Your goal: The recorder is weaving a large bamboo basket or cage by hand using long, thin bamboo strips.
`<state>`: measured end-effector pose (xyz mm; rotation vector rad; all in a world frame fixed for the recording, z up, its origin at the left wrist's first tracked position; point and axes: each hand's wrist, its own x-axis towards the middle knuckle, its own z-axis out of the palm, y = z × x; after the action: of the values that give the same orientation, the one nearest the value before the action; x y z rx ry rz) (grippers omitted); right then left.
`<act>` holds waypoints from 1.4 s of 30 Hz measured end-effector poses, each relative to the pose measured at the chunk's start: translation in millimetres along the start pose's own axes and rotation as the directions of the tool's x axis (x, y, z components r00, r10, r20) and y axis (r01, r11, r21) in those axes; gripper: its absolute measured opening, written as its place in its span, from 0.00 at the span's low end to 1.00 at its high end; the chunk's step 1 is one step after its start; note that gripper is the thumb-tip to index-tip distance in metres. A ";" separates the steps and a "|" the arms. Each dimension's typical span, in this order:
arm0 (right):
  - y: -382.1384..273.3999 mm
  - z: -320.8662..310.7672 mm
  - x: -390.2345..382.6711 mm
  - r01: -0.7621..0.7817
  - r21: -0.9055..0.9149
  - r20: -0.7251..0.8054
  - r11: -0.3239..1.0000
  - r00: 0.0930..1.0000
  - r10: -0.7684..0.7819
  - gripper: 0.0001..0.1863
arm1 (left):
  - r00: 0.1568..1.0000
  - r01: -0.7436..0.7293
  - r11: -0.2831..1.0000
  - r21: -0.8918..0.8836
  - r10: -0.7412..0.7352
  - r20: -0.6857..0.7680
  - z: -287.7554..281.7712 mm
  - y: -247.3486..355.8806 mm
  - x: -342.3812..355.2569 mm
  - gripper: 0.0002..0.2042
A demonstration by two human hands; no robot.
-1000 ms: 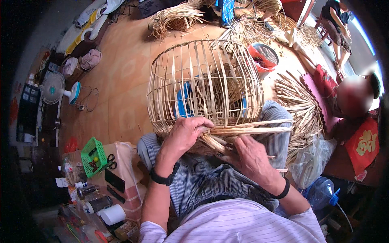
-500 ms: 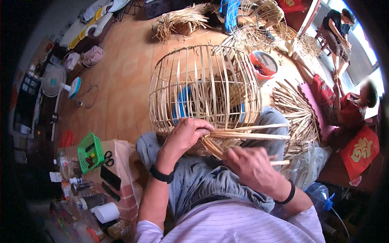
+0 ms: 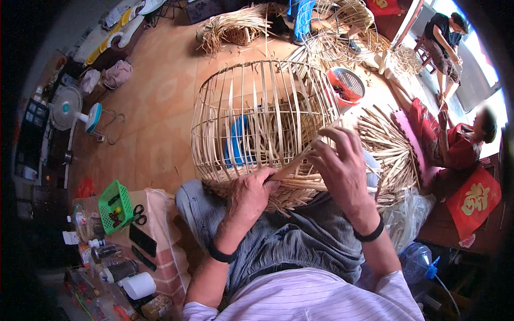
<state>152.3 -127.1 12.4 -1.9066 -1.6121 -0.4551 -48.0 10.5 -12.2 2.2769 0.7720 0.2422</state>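
An open-framework basket of pale woven strips [image 3: 233, 80] rests on its side across my lap, its densely woven part [image 3: 281, 206] nearest me. My left hand [image 3: 251, 195] is closed on the strips at that woven edge, thumb pressed against them. My right hand [image 3: 342, 168] is raised at the basket's right, fingers curled round a flat strip [image 3: 292, 166] that slants down to my left hand. A blue object [image 3: 233, 142] shows through the bars.
Loose strips [image 3: 388, 142] fan out at right. Behind are a red bucket [image 3: 345, 85] and bundled strips [image 3: 230, 32]. A person in red [image 3: 455, 139] and another in dark clothes [image 3: 444, 40] sit at right. A green basket [image 3: 112, 214] and scissors [image 3: 139, 214] lie left; a fan [image 3: 67, 107] stands beyond.
My right hand has moved up from low beside the woven edge, lifting a strip diagonally. My left hand and the basket's near edge have shifted slightly down; my left hand still grips.
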 end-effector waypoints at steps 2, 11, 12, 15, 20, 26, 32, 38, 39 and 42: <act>-17.7 -11.9 -21.9 -0.074 0.013 -0.086 0.997 0.993 0.075 0.17 | 0.996 -0.011 0.996 -0.086 0.004 -0.087 11.5 -1.9 -1.7 0.11; -49.3 -9.2 -19.9 -0.759 0.644 0.655 0.100 0.614 0.440 0.21 | 0.967 -0.127 0.971 -0.203 0.076 -0.242 32.9 -23.8 -0.9 0.09; -47.8 -7.1 -15.4 -0.819 0.568 0.730 0.085 0.549 0.407 0.26 | 0.970 -0.127 0.973 -0.194 0.081 -0.227 32.7 -25.5 -1.3 0.09; -46.7 23.4 -25.9 -0.656 0.750 0.586 0.078 0.716 0.380 0.23 | 0.971 -0.152 0.967 -0.203 0.108 -0.213 28.2 -27.6 -0.5 0.09; -24.8 23.9 -19.6 -0.424 0.858 0.324 0.291 0.885 0.333 0.12 | 0.977 -0.146 0.966 -0.214 0.106 -0.185 29.3 -32.1 2.0 0.08; 14.7 28.3 26.8 -0.611 0.774 0.619 -0.165 0.676 0.400 0.14 | 0.988 -0.043 0.993 -0.112 0.025 -0.155 23.5 -21.3 0.8 0.10; 27.7 33.4 65.3 -0.707 0.706 0.688 0.042 0.698 0.198 0.16 | 0.965 -0.088 0.992 -0.093 0.062 -0.256 27.1 -13.7 -0.2 0.09; 21.7 35.3 79.9 -0.575 0.793 0.589 0.198 0.808 -0.014 0.11 | 0.966 -0.114 0.984 -0.138 0.078 -0.246 27.3 -15.0 -1.6 0.09; 21.3 39.4 79.7 -0.592 0.752 0.606 0.288 0.794 0.051 0.10 | 0.968 -0.112 0.984 -0.136 0.077 -0.240 28.6 -15.9 -2.0 0.09; 13.7 45.1 82.0 -0.555 0.597 0.548 0.580 0.810 0.211 0.08 | 0.969 -0.126 0.985 -0.120 0.097 -0.226 30.0 -21.2 -1.4 0.09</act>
<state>177.3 -36.7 24.6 -1.6568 -1.2264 0.7793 -47.6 4.6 -48.5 2.1919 0.7153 0.5893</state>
